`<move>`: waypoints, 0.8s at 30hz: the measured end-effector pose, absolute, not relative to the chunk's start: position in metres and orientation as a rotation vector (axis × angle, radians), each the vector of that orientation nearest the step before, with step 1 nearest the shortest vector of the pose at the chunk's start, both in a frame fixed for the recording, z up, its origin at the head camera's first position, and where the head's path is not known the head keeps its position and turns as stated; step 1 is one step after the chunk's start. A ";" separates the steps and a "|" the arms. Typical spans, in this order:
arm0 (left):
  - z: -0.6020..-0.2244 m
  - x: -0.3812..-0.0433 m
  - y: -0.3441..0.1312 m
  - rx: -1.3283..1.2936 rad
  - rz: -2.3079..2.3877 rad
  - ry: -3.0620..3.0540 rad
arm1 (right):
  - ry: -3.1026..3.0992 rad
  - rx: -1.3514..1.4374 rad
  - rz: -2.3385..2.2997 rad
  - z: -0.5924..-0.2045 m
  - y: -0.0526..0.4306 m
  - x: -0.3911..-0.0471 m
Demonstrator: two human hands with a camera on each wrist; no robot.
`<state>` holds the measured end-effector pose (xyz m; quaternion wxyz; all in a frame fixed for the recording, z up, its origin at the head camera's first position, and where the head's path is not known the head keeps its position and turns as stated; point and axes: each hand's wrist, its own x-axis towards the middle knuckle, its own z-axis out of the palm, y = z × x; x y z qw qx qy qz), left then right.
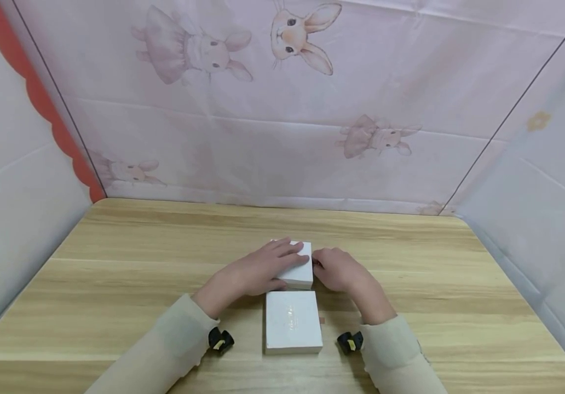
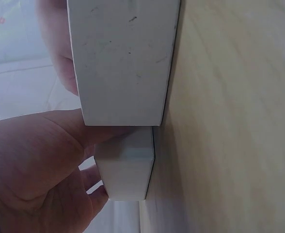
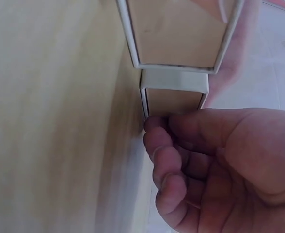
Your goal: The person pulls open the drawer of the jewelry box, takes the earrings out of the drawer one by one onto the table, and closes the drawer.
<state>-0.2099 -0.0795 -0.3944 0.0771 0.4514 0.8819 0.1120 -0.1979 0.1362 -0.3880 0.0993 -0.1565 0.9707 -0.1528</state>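
Two white drawer boxes lie one behind the other on the table. My left hand (image 1: 267, 266) holds the farther box (image 1: 304, 269), fingers across its lid and thumb along its near side, in the gap between the boxes. At that box's right end, my right hand (image 1: 339, 269) has thumb and index finger pinched together against the brown drawer front (image 3: 174, 103); the ribbon tab between them is hidden by the fingers. The nearer box (image 1: 292, 320) has faint gold lettering on top, and a pinkish ribbon tab (image 1: 322, 320) sticks out on its right.
A wood-grain table (image 1: 139, 306) carries both boxes. Behind it hangs a pale pink cloth (image 1: 263, 158) with rabbit pictures, and light cloth panels stand at either side. Dark clips (image 1: 220, 340) show by both sleeve cuffs.
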 end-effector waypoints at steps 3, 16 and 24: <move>-0.394 -0.210 -0.079 1.354 0.338 2.651 | 2.854 -0.465 -0.450 -0.386 0.136 -0.198; -0.395 -0.209 -0.078 1.367 0.320 2.656 | 2.824 -0.440 -0.457 -0.386 0.137 -0.197; -0.394 -0.208 -0.078 1.364 0.323 2.659 | 2.819 -0.443 -0.468 -0.384 0.137 -0.195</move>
